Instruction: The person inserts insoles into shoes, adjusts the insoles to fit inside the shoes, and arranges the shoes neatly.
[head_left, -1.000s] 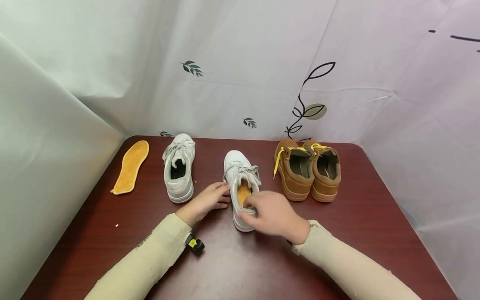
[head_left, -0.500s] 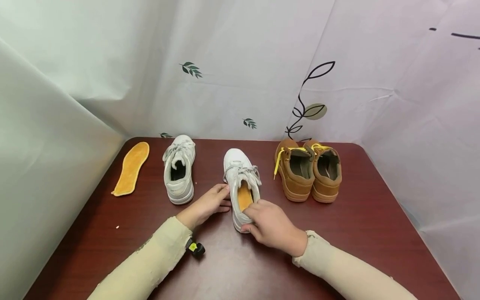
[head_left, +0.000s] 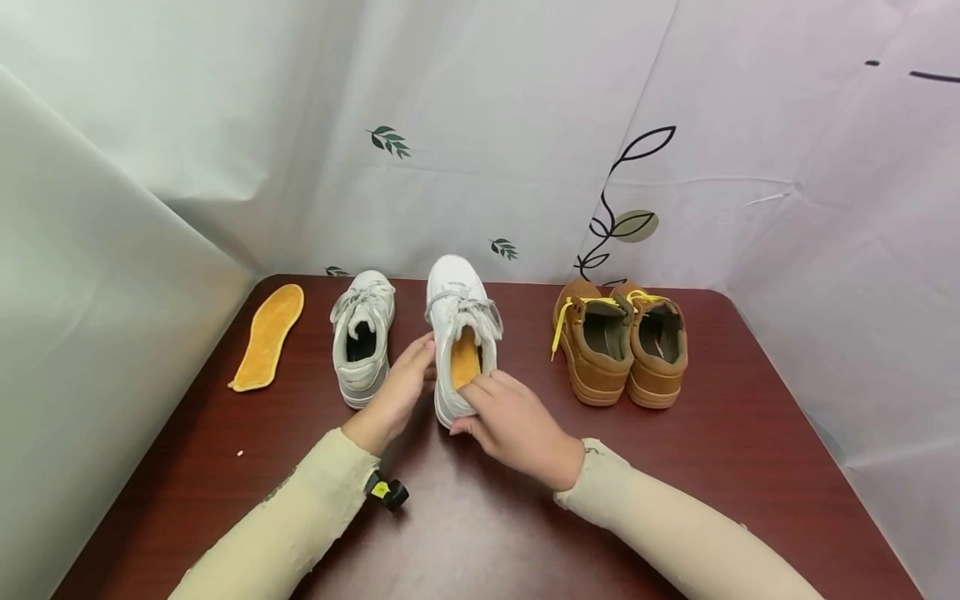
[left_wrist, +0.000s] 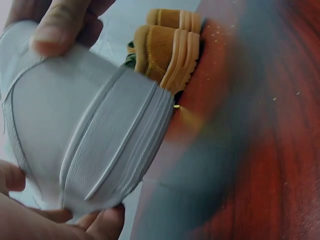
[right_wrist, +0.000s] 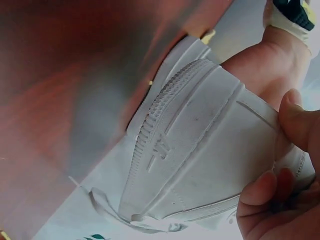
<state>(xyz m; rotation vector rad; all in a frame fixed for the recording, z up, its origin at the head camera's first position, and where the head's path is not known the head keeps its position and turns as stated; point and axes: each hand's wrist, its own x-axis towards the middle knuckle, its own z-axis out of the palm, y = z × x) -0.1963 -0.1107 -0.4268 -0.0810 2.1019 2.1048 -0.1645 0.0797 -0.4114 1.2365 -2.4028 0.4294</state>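
A white sneaker (head_left: 457, 308) with grey laces is raised off the table and tilted, held between both hands. An orange insole (head_left: 465, 357) shows inside it. My left hand (head_left: 397, 387) grips its left side; in the left wrist view, fingertips (left_wrist: 107, 222) curl around the edge of the sole. The heel collar is pinched by my right hand (head_left: 513, 421), thumb outside and fingers inside the opening. A second white sneaker (head_left: 362, 367) stands to the left, its inside dark. Further left, another orange insole (head_left: 267, 337) lies flat.
A pair of brown shoes (head_left: 596, 367) with yellow laces stands at the right rear of the dark red table (head_left: 720, 467). Pale fabric (head_left: 450, 183) hangs behind and at both sides. A small white speck (head_left: 240, 453) lies at the left.
The right hand has taken hold of the heel collar. The left hand now grips the sneaker's side. Lifted off the table, the sneaker has moved left and away.
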